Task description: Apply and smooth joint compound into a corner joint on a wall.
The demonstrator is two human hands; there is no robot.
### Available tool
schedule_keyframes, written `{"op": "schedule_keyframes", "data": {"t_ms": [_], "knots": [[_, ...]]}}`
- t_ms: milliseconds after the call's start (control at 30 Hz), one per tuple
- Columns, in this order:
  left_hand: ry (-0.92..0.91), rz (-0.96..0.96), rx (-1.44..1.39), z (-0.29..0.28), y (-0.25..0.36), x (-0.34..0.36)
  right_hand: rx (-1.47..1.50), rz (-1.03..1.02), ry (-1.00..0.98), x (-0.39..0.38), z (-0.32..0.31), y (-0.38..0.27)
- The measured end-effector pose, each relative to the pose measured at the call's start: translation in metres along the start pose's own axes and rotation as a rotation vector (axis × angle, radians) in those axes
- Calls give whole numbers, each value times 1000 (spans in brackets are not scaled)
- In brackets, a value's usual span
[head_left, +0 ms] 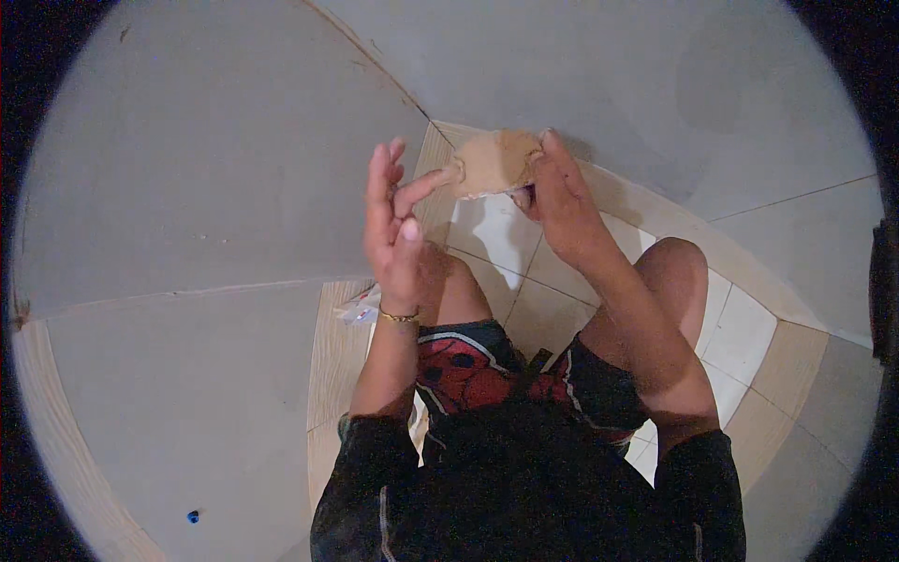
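Note:
A flat tan piece (487,161) with rough, uneven edges is held up in front of me, above the tiled floor. It looks like clay or dough, though I cannot be sure of the material. My right hand (562,192) grips its right end between thumb and fingers. At its left edge, one outstretched finger of my left hand (395,211) touches the piece. The other left fingers are spread and hold nothing.
White floor tiles (552,272) lie below, bordered by wood-patterned tiles (801,361). Grey walls (234,140) meet in a corner ahead. A whitish packet (360,308) rests beside my left forearm. One small blue thing (194,516) is at lower left. My bent knees flank the space under my hands.

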State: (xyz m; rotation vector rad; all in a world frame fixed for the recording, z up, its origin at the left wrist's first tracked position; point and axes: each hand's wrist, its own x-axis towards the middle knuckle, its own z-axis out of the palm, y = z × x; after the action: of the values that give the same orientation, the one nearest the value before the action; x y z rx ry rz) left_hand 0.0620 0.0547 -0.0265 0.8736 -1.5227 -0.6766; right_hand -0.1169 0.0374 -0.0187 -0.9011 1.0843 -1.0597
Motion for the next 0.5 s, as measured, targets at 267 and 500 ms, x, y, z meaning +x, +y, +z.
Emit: {"op": "schedule_keyframes", "data": {"t_ms": [267,500], "knots": [[90,-54,-281,4,-2,12,-174,-211,-82,8,-7,17],[19,4,25,14,-1,17,-85,-196,-31,2,-6,5]]}}
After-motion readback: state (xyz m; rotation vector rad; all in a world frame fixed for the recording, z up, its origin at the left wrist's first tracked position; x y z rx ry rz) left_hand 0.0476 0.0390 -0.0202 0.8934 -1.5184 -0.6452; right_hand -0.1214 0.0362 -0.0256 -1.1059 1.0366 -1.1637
